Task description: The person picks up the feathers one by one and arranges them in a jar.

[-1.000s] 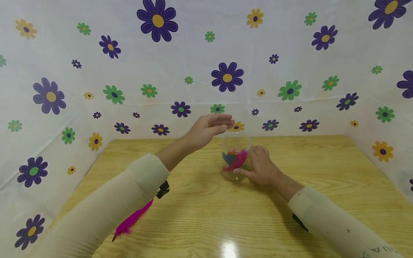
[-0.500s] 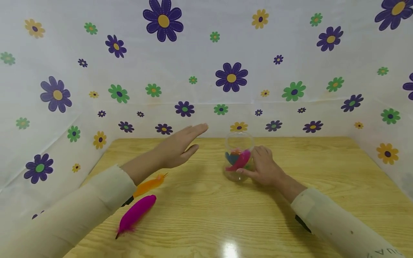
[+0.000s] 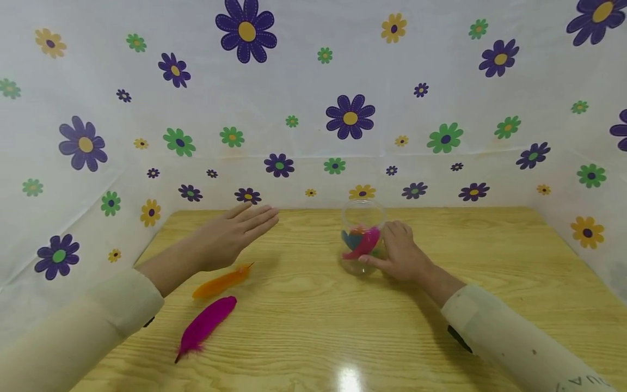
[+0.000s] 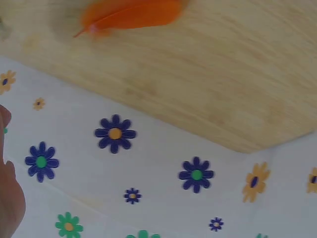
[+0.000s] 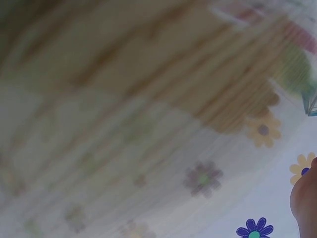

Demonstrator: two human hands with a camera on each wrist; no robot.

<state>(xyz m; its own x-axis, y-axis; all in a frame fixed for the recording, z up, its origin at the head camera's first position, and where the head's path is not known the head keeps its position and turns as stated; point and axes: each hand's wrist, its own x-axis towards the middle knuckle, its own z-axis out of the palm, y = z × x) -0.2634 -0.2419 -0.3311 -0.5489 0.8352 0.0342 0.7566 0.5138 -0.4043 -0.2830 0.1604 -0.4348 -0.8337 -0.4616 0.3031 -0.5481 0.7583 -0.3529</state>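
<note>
A clear, round-mouthed jar (image 3: 363, 215) stands toward the back of the table, with pink, blue, orange and green feathers (image 3: 364, 245) inside. My right hand (image 3: 403, 253) grips its right side, thumb in front and fingers behind. At left, my left hand (image 3: 222, 239) hovers with straight fingers and holds nothing. Below it on the table lies an orange feather (image 3: 222, 282), which also appears as an orange feather (image 4: 133, 15) at the top of the left wrist view. Nearer the front rests a magenta feather (image 3: 206, 328). The right wrist view is mostly blurred.
The wooden table (image 3: 313, 326) reaches back to a white cloth (image 3: 294, 81) printed with flowers, which also hangs along both sides. A light glare shows near the table's front.
My left hand has moved away from the jar's mouth, leftward, bringing the orange feather on the table into view. The right hand stays on the jar.
</note>
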